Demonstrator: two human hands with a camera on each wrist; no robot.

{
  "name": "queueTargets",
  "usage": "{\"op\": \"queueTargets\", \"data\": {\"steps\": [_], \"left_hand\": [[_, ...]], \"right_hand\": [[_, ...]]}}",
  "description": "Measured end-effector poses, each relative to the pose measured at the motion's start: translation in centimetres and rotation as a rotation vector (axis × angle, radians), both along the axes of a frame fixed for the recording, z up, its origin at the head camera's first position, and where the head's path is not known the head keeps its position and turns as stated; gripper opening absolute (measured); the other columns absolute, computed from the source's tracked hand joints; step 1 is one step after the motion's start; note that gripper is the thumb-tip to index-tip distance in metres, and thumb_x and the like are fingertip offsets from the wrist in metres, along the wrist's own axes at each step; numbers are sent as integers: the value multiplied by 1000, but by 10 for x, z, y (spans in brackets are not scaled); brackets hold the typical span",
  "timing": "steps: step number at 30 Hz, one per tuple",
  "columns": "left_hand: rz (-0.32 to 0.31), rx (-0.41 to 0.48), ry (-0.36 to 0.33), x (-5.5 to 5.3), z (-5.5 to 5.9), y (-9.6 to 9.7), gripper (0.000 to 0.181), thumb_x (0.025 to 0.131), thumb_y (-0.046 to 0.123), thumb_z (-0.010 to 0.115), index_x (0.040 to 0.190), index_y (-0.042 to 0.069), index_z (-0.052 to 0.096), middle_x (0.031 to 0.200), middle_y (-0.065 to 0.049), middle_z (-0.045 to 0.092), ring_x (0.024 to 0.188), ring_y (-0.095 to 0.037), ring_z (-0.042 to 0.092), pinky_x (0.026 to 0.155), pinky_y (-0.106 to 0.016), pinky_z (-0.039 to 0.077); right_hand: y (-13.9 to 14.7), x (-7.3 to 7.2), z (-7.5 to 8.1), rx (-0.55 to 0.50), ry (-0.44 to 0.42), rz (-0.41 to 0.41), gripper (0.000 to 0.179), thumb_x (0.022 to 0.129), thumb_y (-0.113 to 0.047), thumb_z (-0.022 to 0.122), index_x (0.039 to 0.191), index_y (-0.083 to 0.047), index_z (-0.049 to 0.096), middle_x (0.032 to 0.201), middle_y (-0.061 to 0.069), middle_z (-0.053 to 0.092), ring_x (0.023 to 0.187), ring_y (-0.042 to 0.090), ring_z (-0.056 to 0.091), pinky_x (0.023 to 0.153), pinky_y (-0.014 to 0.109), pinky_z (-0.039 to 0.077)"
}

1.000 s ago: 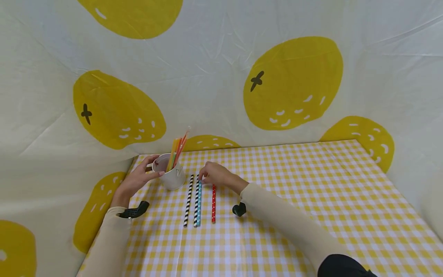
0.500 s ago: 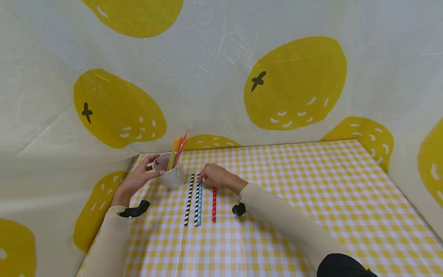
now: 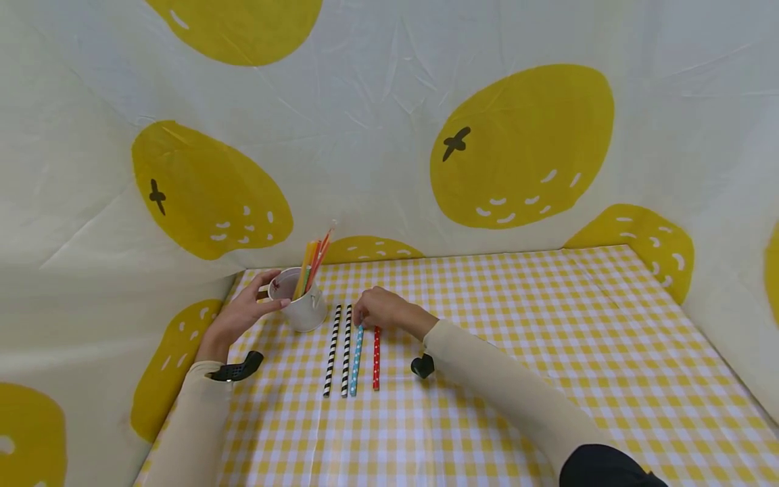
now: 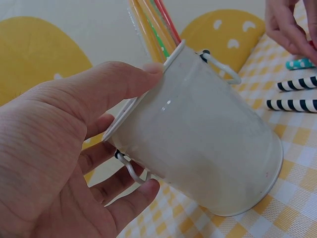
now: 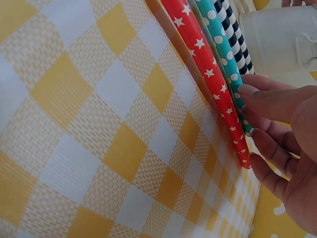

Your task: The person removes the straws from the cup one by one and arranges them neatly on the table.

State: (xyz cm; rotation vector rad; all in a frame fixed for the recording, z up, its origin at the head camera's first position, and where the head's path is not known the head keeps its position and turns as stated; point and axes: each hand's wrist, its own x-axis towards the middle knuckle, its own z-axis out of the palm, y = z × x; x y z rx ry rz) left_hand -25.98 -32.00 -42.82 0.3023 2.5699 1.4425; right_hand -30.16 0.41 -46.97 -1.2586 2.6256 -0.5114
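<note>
So there's a pale sheet (image 3: 377, 101) with big yellow fruit printed on it hanging behind the table, and a yellow-and-white checked cloth (image 3: 517, 325) is covering the top. Toward the far left corner, a white bucket (image 3: 307, 316) is sitting on the cloth, with a bunch of orange, red and green straws (image 3: 309, 264) leaning up out of it. The person's left hand (image 3: 243, 311) is gripping its rim, thumb lying over the edge and fingers spreading round the handle side (image 4: 131, 168). The right hand (image 3: 380, 310) is pinching the far end of a blue dotted straw (image 3: 356, 365) between thumb and finger, other fingers bending loosely. That straw is lying on the cloth at a slight slant, its near end resting just beside the second of two black-and-white straws (image 3: 331, 358), which are lying roughly parallel nearer the bucket. A red starry straw (image 3: 376, 365) is lying on the other side; I can't tell whether the right fingertips are touching it. Both arms are wearing beige sleeves (image 3: 201, 419).
</note>
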Motion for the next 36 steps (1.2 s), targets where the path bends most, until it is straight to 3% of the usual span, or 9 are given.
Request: {"op": "queueTargets", "data": {"steps": [9, 18, 36], "left_hand": [[6, -7, 1, 0, -1, -1, 83, 99, 31, 69, 162, 12, 18, 167, -15, 15, 148, -48, 23, 110, -62, 32], [6, -9, -2, 0, 0, 0, 84, 99, 31, 69, 162, 12, 18, 167, -15, 15, 148, -48, 23, 110, -62, 32], [7, -16, 5, 0, 0, 2, 83, 99, 30, 69, 162, 11, 18, 166, -17, 16, 146, -48, 26, 108, -59, 34]], "right_hand": [[0, -2, 1, 51, -31, -39, 12, 93, -14, 75, 99, -23, 81, 100, -7, 73, 98, 15, 56, 99, 35, 41], [3, -3, 2, 22, -69, -38, 13, 93, -11, 74, 98, -22, 80, 105, -6, 75, 100, 14, 66, 92, 34, 50], [6, -6, 6, -68, -64, -33, 18, 95, -6, 71, 108, -15, 79, 102, 1, 74, 88, 14, 61, 85, 34, 51]]}}
